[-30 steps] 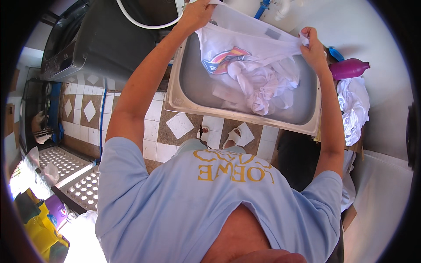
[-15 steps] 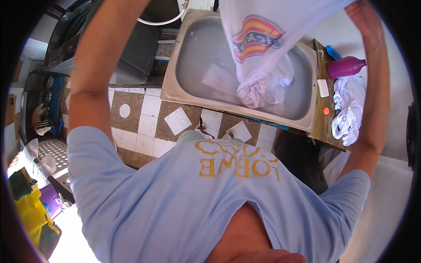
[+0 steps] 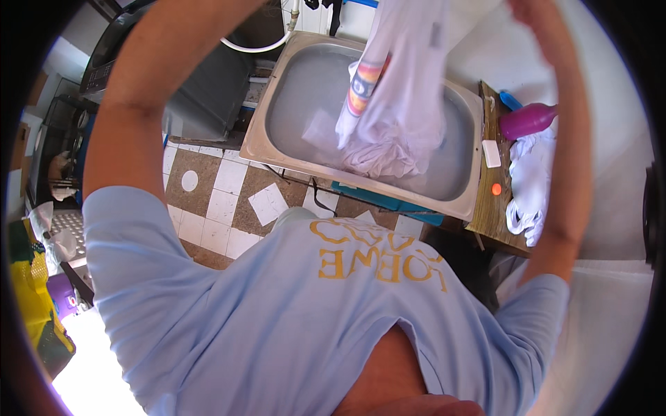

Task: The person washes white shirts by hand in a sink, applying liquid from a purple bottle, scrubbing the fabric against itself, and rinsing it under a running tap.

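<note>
A wet white T-shirt [image 3: 402,90] with a red, yellow and dark print hangs from above the top edge of the view. Its lower part lies bunched in cloudy water inside a pale rectangular basin [image 3: 258,139]. My right hand [image 3: 533,19] is raised at the upper right, blurred and partly cut off, with a stretched edge of the shirt running up to it; it appears to grip that edge. My left forearm reaches up past the top edge, so the left hand is out of sight. Another pale flat piece [image 3: 322,130] shows under the water.
Right of the basin, a wooden board [image 3: 490,197] bears a purple bottle [image 3: 527,122], a blue object [image 3: 510,100], a white block [image 3: 491,154], an orange cap [image 3: 496,188] and white cloth [image 3: 531,184]. A grey appliance [image 3: 211,97] and white hose [image 3: 260,48] stand left, above tiled floor [image 3: 222,208].
The T-shirt has swung from slanting up to the right to hanging more upright, and its print has folded and narrowed. My right hand has moved left and up.
</note>
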`<state>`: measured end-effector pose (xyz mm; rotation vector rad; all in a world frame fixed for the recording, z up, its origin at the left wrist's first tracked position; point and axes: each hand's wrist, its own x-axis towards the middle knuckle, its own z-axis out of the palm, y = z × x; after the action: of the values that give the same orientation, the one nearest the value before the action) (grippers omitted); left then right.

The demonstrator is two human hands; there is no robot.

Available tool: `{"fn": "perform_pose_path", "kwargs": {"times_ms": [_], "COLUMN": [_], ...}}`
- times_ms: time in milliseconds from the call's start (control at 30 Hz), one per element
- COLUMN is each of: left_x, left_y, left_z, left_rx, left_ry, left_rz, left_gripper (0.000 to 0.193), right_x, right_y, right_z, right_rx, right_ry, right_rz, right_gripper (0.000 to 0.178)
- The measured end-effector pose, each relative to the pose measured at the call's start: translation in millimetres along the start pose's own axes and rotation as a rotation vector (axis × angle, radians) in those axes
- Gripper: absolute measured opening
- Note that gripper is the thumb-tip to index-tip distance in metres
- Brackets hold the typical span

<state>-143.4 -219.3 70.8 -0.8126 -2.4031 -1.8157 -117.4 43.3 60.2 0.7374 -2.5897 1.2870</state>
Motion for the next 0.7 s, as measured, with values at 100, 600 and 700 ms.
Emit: {"fn": "perform_pose_path", "kwargs": {"times_ms": [100,600,700], "left_x": [-29,-71,-80], "left_y": [-49,-61,-97], "left_z": [17,-38,-58], "left_rx": [0.084,-0.199,-0.154], "left_ry": [-0.041,0.059,0.135], "left_rz": [-0.124,-0.161,-0.239], "left_gripper": [0.023,0.023,0.023], "right_x": [-53,-142,-140], "right_y": [33,156,190], "right_z": [144,234,174], "right_rx": [0.214,0.265,0.847], "right_ry": [0.008,0.238,0.424], "right_rz": [0.142,0.514,0.544], "right_gripper": [0.041,0.032,0.032]}}
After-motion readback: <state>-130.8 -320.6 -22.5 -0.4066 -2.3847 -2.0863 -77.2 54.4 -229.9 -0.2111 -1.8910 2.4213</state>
